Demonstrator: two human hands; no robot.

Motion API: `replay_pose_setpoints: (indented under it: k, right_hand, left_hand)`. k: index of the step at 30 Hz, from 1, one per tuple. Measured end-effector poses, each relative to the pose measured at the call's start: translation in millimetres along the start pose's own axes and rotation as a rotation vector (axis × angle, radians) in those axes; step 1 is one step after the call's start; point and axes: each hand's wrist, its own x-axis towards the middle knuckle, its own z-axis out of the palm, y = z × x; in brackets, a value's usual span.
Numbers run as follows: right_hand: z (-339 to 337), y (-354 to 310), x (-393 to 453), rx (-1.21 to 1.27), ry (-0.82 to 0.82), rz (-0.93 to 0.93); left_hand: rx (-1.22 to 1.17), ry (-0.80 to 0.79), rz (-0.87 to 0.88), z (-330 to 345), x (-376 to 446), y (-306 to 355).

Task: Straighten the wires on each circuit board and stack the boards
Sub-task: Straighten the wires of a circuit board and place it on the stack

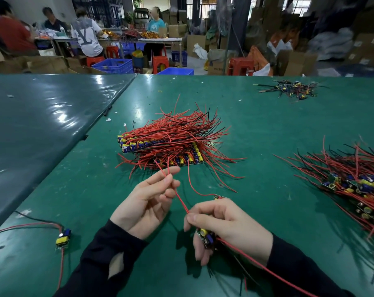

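My right hand (226,226) grips a small circuit board (206,236) with yellow and blue parts, just above the green table (256,129). A red wire (181,202) runs from that board up and left to my left hand (147,200), which pinches it between thumb and fingertips. More red wire trails from the board down to the right. A stack of boards (175,146) with red and black wires fanned out lies beyond my hands. A loose heap of boards (353,185) with tangled wires lies at the right.
A single board (63,237) with red and black wires lies at the near left. A small pile of dark-wired parts (293,88) sits at the far right. A dark sheet (42,116) covers the table's left. People work at a far bench, among crates and stools.
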Motion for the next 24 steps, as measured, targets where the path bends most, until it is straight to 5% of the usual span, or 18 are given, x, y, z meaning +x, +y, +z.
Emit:
replay_pose_setpoints:
  k: [5, 13, 24]
  right_hand:
    - [-2, -5, -2, 0.086, -0.138, -0.015]
    - [4, 1, 2, -0.048, -0.001, -0.012]
    - [8, 1, 1, -0.117, -0.02, 0.042]
  left_hand:
    - [-0.031, -0.058, 0.049, 0, -1, 0]
    - [0.558, 0.242, 0.494, 2, 5, -13]
    - [0.613, 0.336, 0.638, -2, 7, -15]
